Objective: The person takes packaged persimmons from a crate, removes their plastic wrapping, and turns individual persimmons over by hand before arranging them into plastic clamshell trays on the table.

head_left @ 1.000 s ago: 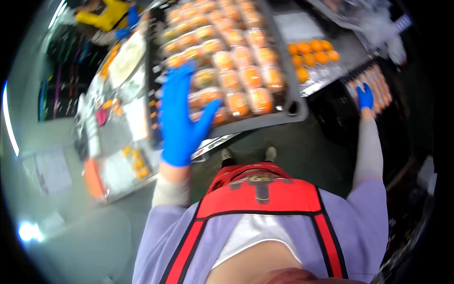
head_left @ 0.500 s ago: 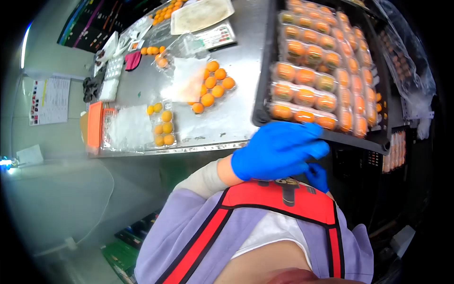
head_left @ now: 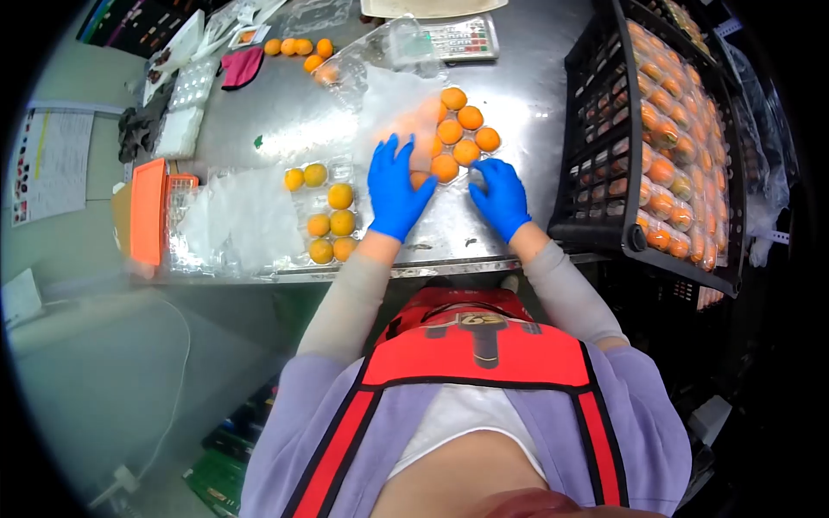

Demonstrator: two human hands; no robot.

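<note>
Both my hands wear blue gloves and reach over the metal table. My left hand (head_left: 399, 192) is open, its fingers spread at the lower left edge of a clear plastic tray of oranges (head_left: 466, 153). A translucent white sheet (head_left: 393, 108) covers the left part of that tray. Close to the tray's front right corner is my right hand (head_left: 503, 197), thumb and fingers apart, fingertips near the rim; whether they touch it I cannot tell. Left of my hands lies another clear tray with several oranges (head_left: 342, 197), its left side under a white sheet (head_left: 242, 220).
A black crate (head_left: 604, 173) of packed oranges stands at the right edge of the table. Loose oranges (head_left: 304, 47), a pink cloth (head_left: 241, 68) and a scale (head_left: 462, 39) lie farther back. An orange basket (head_left: 148, 211) sits at the left end.
My hands have moved from beside the crate, near my body, to the tray of oranges. The view has turned toward the right, and the crate now appears farther right.
</note>
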